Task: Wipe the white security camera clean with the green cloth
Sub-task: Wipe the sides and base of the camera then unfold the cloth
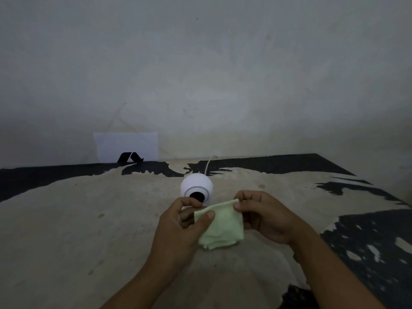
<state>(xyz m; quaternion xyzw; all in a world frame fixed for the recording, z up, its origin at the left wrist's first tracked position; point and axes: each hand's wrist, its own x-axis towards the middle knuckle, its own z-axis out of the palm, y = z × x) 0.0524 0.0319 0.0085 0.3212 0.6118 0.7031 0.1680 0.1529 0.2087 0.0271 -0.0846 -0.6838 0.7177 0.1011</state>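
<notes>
Currently, left hand (180,228) and right hand (265,216) each pinch an upper corner of the green cloth (219,226), held above the worn table (89,219). Just behind, the white security camera (196,188) stands upright, lens facing the person.

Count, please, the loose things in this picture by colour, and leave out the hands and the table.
White: 3 (security camera, its cable, paper sheet with a black mark, against the wall)
Green: 1 (cloth, held by the left hand and right hand)
Total: 4
</notes>
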